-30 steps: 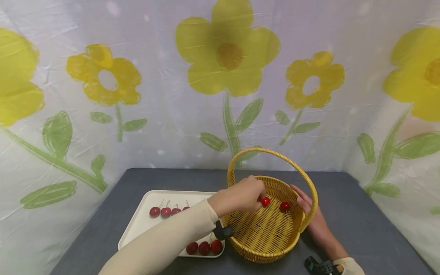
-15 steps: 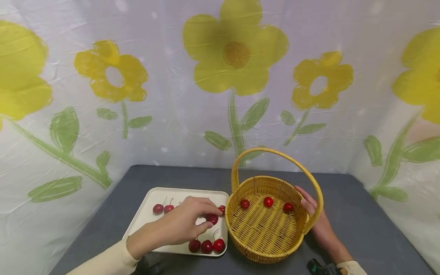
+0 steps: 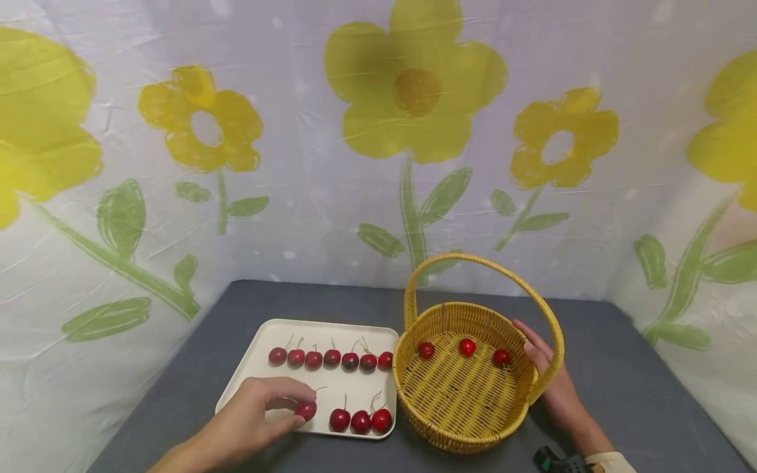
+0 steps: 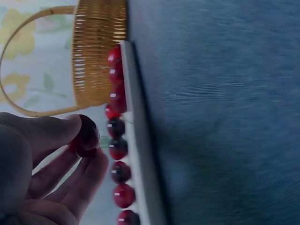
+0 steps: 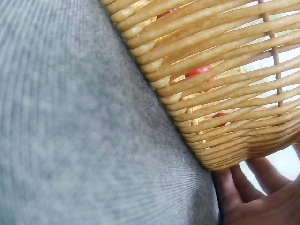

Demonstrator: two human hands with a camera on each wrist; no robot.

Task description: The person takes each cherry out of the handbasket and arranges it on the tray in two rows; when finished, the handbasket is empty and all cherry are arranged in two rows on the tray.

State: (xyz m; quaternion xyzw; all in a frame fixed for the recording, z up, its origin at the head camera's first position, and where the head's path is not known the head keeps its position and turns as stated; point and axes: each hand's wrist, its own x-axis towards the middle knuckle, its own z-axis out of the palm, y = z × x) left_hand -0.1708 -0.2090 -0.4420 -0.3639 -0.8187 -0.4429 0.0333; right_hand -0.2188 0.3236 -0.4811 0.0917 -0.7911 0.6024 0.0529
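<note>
My left hand (image 3: 257, 414) pinches a dark red cherry (image 3: 306, 411) between thumb and fingertips, low over the front of the white tray (image 3: 242, 378). The left wrist view shows that cherry (image 4: 88, 137) held close to a line of others. Just right of it three stemmed cherries (image 3: 361, 422) lie in the tray's front row, and several more form the back row (image 3: 332, 358). Right of the tray stands a yellow wicker basket (image 3: 467, 401) with three cherries (image 3: 467, 347) inside. My right hand (image 3: 552, 387) rests against its outer right side, fingers (image 5: 262, 176) stretched along the weave.
The basket's tall arched handle (image 3: 481, 263) rises over its opening. Both tray and basket stand on a dark grey cloth-covered table (image 3: 621, 368). Behind hangs a pale curtain (image 3: 331, 230) printed with yellow flowers. A black device (image 3: 558, 460) sits on the right wrist.
My left hand has moved out of the basket and leftward across the tray, carrying a cherry to the front row. The right hand stays at the basket.
</note>
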